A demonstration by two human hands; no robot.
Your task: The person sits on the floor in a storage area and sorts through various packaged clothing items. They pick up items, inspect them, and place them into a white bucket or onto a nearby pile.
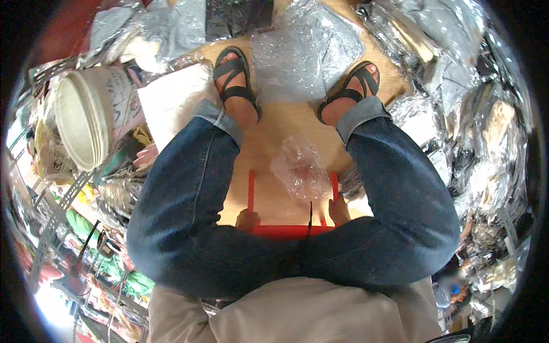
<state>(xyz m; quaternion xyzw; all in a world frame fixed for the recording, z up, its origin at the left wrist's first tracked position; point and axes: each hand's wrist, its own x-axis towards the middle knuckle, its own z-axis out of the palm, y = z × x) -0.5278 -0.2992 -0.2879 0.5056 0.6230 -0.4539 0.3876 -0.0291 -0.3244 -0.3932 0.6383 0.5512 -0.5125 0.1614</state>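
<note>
Beneath my jeans-clad thighs is a red stool [286, 231], with its front edge and two thin red legs showing. My left hand [247, 219] is closed at the stool's left front corner, by the leg. At the right front corner my right hand [339, 210] grips beside the other leg. My thighs hide part of both hands. On the wooden floor [269, 140] in front of the stool lies a crumpled clear plastic bag [301, 171]. Farther off, between my sandalled feet, is a grey garment in clear plastic [306, 54].
Many plastic-wrapped garments [446, 63] are heaped along the right. To the left are a white flat package [177, 97], a stack of pale round lids or tubs [86, 120] and a perforated metal rack [63, 203]. A dark wrapped package [239, 20] lies at the far edge.
</note>
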